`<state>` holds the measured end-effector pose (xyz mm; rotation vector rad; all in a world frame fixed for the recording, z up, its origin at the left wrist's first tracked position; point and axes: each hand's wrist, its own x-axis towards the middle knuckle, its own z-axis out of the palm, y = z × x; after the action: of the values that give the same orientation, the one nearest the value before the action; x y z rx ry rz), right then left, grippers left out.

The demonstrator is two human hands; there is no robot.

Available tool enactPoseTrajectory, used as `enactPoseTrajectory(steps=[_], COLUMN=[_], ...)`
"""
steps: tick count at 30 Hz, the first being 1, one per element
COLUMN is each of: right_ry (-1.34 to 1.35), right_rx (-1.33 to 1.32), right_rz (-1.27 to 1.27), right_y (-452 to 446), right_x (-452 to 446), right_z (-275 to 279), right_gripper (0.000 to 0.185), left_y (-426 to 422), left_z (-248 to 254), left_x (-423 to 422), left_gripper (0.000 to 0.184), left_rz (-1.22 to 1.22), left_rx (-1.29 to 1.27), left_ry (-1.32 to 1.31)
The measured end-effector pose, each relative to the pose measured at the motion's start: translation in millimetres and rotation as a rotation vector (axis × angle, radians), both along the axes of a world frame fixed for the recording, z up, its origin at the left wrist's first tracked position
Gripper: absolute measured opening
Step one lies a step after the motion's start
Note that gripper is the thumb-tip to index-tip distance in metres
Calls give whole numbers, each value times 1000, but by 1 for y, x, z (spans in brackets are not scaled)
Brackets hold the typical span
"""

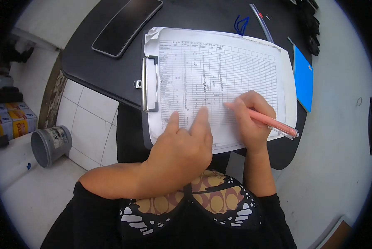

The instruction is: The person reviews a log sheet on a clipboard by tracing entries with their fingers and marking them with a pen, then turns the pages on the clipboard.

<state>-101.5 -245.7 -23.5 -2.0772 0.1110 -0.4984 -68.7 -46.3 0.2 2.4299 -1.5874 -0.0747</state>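
A printed table sheet (pixel 252 66) with handwritten entries lies on top of a stack of papers, held by the metal clip (pixel 144 84) of a clipboard. My left hand (pixel 184 143) rests on the lower left part of the sheet, two fingers stretched out and pointing up the columns. In my right hand (pixel 254 120) is a pink pen (pixel 273 121), gripped like for writing. Its tip is at the sheet, near the filled columns; whether it touches the paper I cannot tell.
The black table (pixel 99 76) carries a dark smartphone (pixel 127 27) at its upper left, a clear pen-like stick (pixel 262 23) at the top and a blue notebook (pixel 303 79) at the right edge. A grey bucket (pixel 49 145) and a stack of boxes (pixel 12 120) stand left.
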Motion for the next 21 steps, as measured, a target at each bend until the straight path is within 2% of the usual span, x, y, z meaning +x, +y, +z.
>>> enactPoseTrajectory(steps=[21], right_ry=[-77], right_rx=[6], right_rz=[-6], right_y=[-1], right_x=[3], right_z=[-6], right_gripper=[21], left_y=[0], left_z=[-2], left_x=[0], left_gripper=[47], left_rz=[1], left_rx=[-5], left_ry=[1])
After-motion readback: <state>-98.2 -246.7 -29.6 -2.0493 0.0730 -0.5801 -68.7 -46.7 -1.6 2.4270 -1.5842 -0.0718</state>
